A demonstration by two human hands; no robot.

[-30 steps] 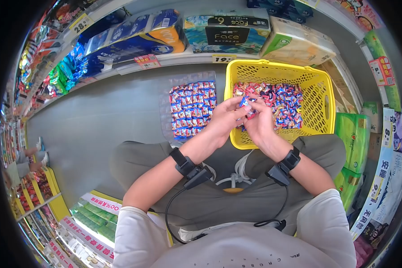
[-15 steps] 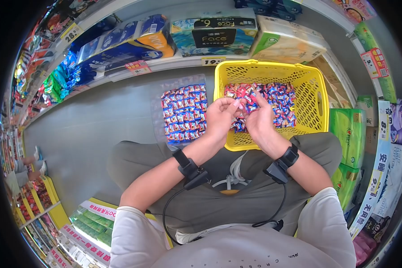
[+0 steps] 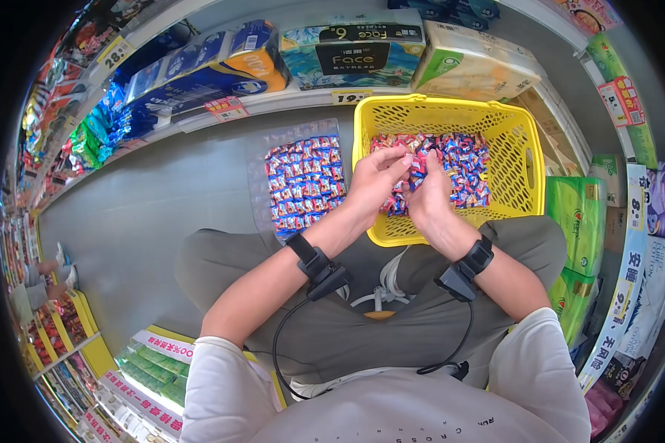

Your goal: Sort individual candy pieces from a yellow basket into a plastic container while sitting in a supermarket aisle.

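Note:
Over the yellow basket point(image 3: 523, 140), both my hands are close together above a heap of small wrapped candies point(image 3: 462, 173) in red, blue and white. My left hand point(image 3: 377, 177) is closed, thumb and fingertips pinched; what lies between them is too small to make out. My right hand point(image 3: 431, 199) curls with its thumb up around a wrapped candy point(image 3: 419, 164) at its fingertips, partly hidden by the fingers. Left of the basket, a clear plastic tray point(image 3: 257, 166) holds candies point(image 3: 304, 181) of the same look, laid in neat rows.
Tissue packs point(image 3: 355, 55) line the low shelf behind the basket. Green tissue packs point(image 3: 575, 221) stand at the right. My crossed legs point(image 3: 229, 277) border the basket and tray. Grey floor point(image 3: 137, 221) extends leftward; another person's feet point(image 3: 68, 267) appear at far left.
My left hand has shifted slightly right and its fingertips have moved a little up and apart from the right hand. The right hand has turned slightly, staying over the heap.

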